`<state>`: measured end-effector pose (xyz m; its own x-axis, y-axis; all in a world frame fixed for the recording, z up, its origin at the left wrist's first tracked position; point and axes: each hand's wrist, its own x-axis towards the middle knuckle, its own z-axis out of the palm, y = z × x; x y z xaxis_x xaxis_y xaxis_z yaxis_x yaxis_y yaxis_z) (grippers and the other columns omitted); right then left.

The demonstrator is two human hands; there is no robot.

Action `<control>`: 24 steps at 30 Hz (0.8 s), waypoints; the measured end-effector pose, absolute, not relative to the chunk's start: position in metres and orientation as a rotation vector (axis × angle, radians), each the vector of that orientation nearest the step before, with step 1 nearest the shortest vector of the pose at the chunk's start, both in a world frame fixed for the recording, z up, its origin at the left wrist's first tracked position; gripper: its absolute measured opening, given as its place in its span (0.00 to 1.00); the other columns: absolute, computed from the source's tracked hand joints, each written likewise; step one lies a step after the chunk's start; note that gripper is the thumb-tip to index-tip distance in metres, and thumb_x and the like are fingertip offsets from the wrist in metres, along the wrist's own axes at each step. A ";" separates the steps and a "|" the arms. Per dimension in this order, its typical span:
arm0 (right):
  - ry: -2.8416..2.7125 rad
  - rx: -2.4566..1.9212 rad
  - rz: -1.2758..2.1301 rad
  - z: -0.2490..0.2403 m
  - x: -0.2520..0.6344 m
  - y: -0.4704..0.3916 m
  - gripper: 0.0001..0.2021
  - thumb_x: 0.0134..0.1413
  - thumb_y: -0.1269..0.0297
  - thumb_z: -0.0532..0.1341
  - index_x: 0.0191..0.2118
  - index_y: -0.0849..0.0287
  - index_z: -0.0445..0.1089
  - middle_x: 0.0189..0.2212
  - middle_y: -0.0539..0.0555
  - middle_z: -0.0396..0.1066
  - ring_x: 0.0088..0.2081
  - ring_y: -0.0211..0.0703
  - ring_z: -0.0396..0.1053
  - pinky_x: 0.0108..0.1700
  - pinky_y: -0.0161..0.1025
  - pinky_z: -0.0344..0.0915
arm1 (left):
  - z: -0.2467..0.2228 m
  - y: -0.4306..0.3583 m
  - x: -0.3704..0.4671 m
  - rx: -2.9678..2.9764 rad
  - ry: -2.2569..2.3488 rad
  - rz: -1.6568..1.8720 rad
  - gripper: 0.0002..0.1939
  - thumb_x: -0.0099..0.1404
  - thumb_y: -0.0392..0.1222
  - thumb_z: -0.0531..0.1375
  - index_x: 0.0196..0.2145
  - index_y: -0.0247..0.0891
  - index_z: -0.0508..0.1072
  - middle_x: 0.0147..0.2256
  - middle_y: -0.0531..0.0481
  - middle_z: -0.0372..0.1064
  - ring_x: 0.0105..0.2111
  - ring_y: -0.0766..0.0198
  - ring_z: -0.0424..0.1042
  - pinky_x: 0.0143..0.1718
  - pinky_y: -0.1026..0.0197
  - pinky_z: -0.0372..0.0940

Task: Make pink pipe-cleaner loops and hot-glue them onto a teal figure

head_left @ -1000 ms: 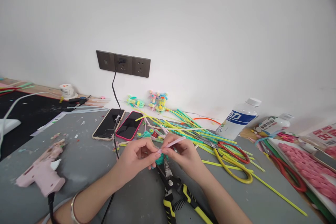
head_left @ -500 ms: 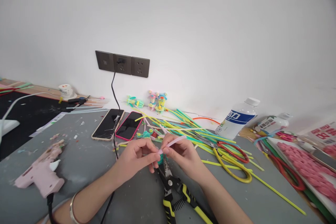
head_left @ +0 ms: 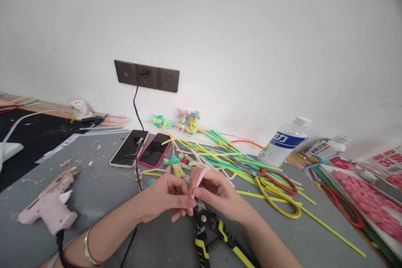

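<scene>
Between my two hands is a pale pink pipe cleaner (head_left: 202,175), its free end curving up over the right fingers. My left hand (head_left: 171,197) pinches it between thumb and forefinger. Fingertips of my right hand (head_left: 212,188) grip it right beside the left thumb. Just below the fingers lie pliers (head_left: 204,218) with black and yellow handles; their jaws are partly hidden by my hands. Behind my hands a small green and yellow pipe-cleaner figure (head_left: 177,166) lies among loose pieces.
Many yellow, green and pink pipe cleaners (head_left: 220,150) spread behind. Scissors (head_left: 276,194) and a bottle (head_left: 284,140) are to the right, two phones (head_left: 128,148) to the left. A pink glue gun (head_left: 52,209) lies far left. A black cord (head_left: 135,109) crosses the desk.
Both hands have lowered slightly. The pink pipe cleaner's free end has swung from pointing right to curving upward. The green and yellow figure behind the hands shows more fully now.
</scene>
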<state>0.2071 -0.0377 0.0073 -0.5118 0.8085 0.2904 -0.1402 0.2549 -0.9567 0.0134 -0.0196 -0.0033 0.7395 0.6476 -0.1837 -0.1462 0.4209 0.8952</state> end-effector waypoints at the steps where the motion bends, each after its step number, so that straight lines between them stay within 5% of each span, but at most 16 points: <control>1: -1.665 -0.636 1.414 0.007 0.207 -0.038 0.12 0.63 0.56 0.63 0.34 0.60 0.70 0.30 0.51 0.66 0.30 0.37 0.65 0.34 0.36 0.62 | -0.003 -0.020 0.014 1.039 0.567 0.531 0.18 0.50 0.48 0.75 0.22 0.32 0.75 0.21 0.48 0.73 0.17 0.73 0.64 0.15 0.72 0.60; 14: -1.627 -0.653 1.506 0.003 0.207 -0.039 0.09 0.65 0.58 0.61 0.37 0.58 0.67 0.31 0.51 0.67 0.32 0.39 0.68 0.37 0.38 0.64 | -0.004 -0.018 0.014 1.101 0.533 0.556 0.17 0.54 0.48 0.73 0.25 0.32 0.73 0.24 0.49 0.73 0.18 0.74 0.65 0.16 0.71 0.56; 24: -1.629 -0.695 1.384 0.008 0.206 -0.040 0.10 0.66 0.58 0.60 0.37 0.59 0.68 0.32 0.50 0.64 0.32 0.37 0.64 0.35 0.36 0.62 | -0.003 -0.022 0.017 1.068 0.584 0.638 0.17 0.56 0.50 0.72 0.28 0.33 0.75 0.22 0.56 0.65 0.15 0.78 0.55 0.15 0.71 0.52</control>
